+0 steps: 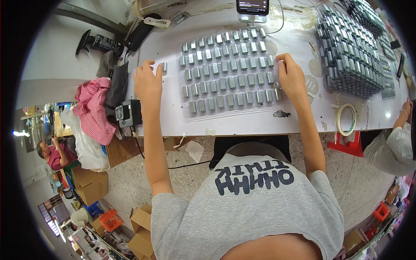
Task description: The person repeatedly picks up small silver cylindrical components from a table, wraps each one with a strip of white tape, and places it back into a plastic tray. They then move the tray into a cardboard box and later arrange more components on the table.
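A clear plastic tray [225,114] filled with rows of small silver-grey metal blocks [223,83] lies flat on the white table in front of me. At its right edge is my right hand [292,78], with thumb and index finger closed on the rim. My left hand [148,82] rests left of the tray, its fingers loosely bent and apart. One loose metal block [164,67] stands right beside the left thumb, outside the tray; whether they touch I cannot tell.
Tall stacks of filled trays [349,56] stand at the right. A tape roll [346,119] sits at the front right edge. At the back is a phone [252,6] on a stand. A small black device [128,113] and pink checked cloth [93,108] are left. Other people sit at both sides.
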Tool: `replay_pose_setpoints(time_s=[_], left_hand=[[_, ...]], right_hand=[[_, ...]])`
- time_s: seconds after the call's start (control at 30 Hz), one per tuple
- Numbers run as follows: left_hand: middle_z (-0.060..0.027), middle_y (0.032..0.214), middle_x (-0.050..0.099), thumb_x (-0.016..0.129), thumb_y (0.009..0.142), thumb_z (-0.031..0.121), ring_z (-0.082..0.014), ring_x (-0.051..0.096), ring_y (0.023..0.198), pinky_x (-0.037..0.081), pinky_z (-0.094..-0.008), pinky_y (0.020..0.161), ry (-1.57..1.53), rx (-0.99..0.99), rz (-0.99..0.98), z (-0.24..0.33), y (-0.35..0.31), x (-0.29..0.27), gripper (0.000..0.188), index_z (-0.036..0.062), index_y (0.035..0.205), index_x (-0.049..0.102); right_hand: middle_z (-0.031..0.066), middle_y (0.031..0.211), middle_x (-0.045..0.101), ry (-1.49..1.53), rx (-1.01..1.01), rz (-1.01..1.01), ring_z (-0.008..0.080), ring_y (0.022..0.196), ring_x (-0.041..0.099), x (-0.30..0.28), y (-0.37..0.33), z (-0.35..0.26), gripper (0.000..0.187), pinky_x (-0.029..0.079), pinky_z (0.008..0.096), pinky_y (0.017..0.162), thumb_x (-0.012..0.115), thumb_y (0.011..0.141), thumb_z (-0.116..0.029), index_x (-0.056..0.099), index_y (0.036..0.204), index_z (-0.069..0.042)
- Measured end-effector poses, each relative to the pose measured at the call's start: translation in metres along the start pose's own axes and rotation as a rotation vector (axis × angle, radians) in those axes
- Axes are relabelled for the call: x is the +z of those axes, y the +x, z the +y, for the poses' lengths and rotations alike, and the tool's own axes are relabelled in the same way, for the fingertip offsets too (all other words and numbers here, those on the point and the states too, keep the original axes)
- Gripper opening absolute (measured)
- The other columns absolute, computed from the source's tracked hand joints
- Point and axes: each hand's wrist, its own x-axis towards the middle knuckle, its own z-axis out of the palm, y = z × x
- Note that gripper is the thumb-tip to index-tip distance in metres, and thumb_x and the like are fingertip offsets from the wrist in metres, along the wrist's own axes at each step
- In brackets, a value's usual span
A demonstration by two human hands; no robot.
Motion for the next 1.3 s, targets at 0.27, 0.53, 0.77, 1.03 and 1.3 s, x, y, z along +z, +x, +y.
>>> replay_pose_setpoints(time_s=[0.27, 0.53, 0.77, 1.03, 1.3], left_hand=[[-0.0072, 0.088, 0.055, 0.056, 0.079, 0.027, -0.0235, 0.055, 0.082, 0.044, -0.036, 0.069, -0.115, -0.082, -0.182, 0.0, 0.001, 0.022, 0.025, 0.0113, 0.098, 0.056], [-0.0047, 0.083, 0.057, 0.055, 0.078, 0.024, -0.0164, 0.055, 0.07, 0.043, -0.0314, 0.065, -0.39, -0.058, -0.145, 0.02, -0.012, -0.006, 0.022, 0.0076, 0.093, 0.055], [-0.0096, 0.086, 0.06, 0.055, 0.081, 0.017, -0.0172, 0.057, 0.08, 0.045, -0.028, 0.065, -0.597, -0.073, -0.133, 0.043, -0.031, -0.02, 0.021, 0.002, 0.095, 0.054], [-0.012, 0.086, 0.059, 0.052, 0.084, 0.016, -0.0191, 0.058, 0.08, 0.046, -0.029, 0.067, -0.671, -0.092, -0.106, 0.021, -0.047, -0.027, 0.022, -0.0007, 0.098, 0.049], [-0.0098, 0.09, 0.061, 0.043, 0.089, 0.016, -0.0119, 0.056, 0.074, 0.045, -0.0234, 0.066, -0.891, -0.22, -0.275, 0.01, -0.053, 0.003, 0.022, -0.0014, 0.102, 0.046]], right_hand=[[0.0183, 0.078, 0.06, -0.054, -0.004, 0.028, 0.035, 0.075, 0.057, -0.004, -0.002, -0.004, 0.017, 0.042, 0.0421, 0.068, 0.041, 0.084, -0.013, 0.054, 0.091, -0.003], [0.016, 0.08, 0.059, 0.005, -0.083, 0.194, 0.0317, 0.078, 0.056, -0.005, 0.003, 0.006, 0.017, 0.043, 0.0405, 0.067, 0.045, 0.081, -0.009, 0.055, 0.094, -0.007], [0.0122, 0.082, 0.053, -0.282, -0.295, 0.151, 0.027, 0.083, 0.051, 0.012, 0.043, -0.002, 0.032, 0.043, 0.0371, 0.072, 0.044, 0.08, -0.005, 0.055, 0.108, -0.015], [0.0156, 0.092, 0.056, -0.201, -0.236, 0.264, 0.0278, 0.085, 0.055, -0.003, 0.021, 0.004, 0.023, 0.045, 0.036, 0.074, 0.045, 0.082, -0.008, 0.056, 0.101, -0.005], [0.0057, 0.069, 0.057, 0.189, 0.065, -0.203, 0.0115, 0.059, 0.053, -0.007, 0.009, 0.008, 0.017, 0.043, 0.0238, 0.055, 0.047, 0.085, -0.015, 0.055, 0.091, -0.001]])
